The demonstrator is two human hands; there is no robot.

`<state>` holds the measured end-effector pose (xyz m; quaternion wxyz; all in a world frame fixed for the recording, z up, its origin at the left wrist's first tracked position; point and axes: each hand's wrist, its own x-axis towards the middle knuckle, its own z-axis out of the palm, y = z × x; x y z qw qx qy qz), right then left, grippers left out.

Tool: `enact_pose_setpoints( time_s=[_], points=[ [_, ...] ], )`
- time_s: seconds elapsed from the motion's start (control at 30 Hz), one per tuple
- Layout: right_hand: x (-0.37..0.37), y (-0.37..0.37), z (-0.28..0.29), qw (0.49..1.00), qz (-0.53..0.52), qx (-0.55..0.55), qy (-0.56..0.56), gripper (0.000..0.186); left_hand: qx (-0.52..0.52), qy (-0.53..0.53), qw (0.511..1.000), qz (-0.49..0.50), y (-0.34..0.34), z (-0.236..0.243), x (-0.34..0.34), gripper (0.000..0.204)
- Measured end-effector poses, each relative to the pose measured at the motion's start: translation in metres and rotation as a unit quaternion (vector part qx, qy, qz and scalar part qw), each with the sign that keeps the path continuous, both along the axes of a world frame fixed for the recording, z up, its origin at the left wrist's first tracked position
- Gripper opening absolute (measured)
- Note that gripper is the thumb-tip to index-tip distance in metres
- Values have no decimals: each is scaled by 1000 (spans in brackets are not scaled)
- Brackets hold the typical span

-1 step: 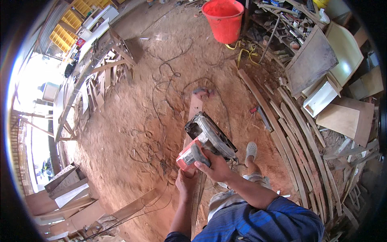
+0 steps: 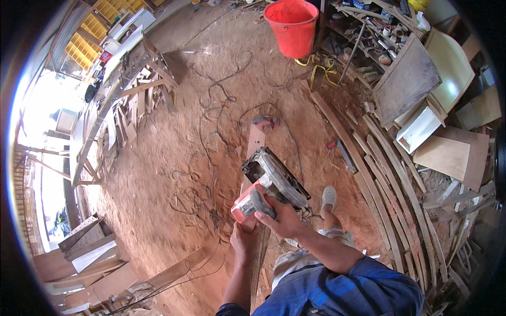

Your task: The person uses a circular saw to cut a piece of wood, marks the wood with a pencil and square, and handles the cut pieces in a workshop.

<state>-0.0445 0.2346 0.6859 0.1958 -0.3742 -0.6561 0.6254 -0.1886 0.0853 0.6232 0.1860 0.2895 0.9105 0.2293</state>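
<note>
Fingers [image 2: 271, 201] of the right hand [image 2: 285, 218]: closed round the dark, curved handle of a circular saw [image 2: 273, 182], thumb laid along the near side. Left hand [image 2: 244, 241]: fingers bent up beneath the saw's near end; whether clamped on the housing or on the timber cannot be told.

Circular saw: red moulded housing, scuffed pale; grey metal guard, rounded; black base plate, straight-edged, standing tilted to the right. Held above the near middle of the floor [image 2: 158, 152], over a plank [image 2: 256, 139]. Blade hidden; contact between saw and plank hard to make out.

Plank: narrow, straight, pinkish with dust, small dark spots toward its far end; middle covered by saw and hands, near part running down beside the blue sleeve. Red-and-dark object [image 2: 272, 121] at its far end, kind unclear.

Floor: reddish bare earth, rough and powdery. Upon it, thin dark cord [image 2: 215, 110] in loose loops, ends untraceable.

Toward the floor's far edge: red plastic bucket [image 2: 292, 31], round, tapered, rim cut off above.

Along the floor's right edge: long wooden strips [image 2: 387, 197], rough, near ends partly hidden. Behind them, flat panels [image 2: 406, 84], stained, leaning, overlapping.
</note>
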Motion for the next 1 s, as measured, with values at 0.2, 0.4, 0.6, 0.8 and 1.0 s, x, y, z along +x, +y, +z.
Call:
enact_pose_setpoints(
  time_s=[0.2,0.4,0.6,0.8,1.0],
  points=[
    [-1,-4,11,1000,-15,14,6,70,-18,-10,1000,6,-6,-3,-2,54],
    [-2,-5,7,1000,-25,8,9,68,-6,-23,1000,5,-2,-5,3,52],
    [-6,-6,2,1000,-8,7,3,71,-3,68,997,-30,-6,-9,3,48],
    [-16,-13,0,1000,-12,-18,-11,71,19,41,998,-51,-8,-26,-3,53],
    [-13,3,11,998,42,20,-34,81,-55,82,991,-86,-36,-63,-30,65]
  ],
)
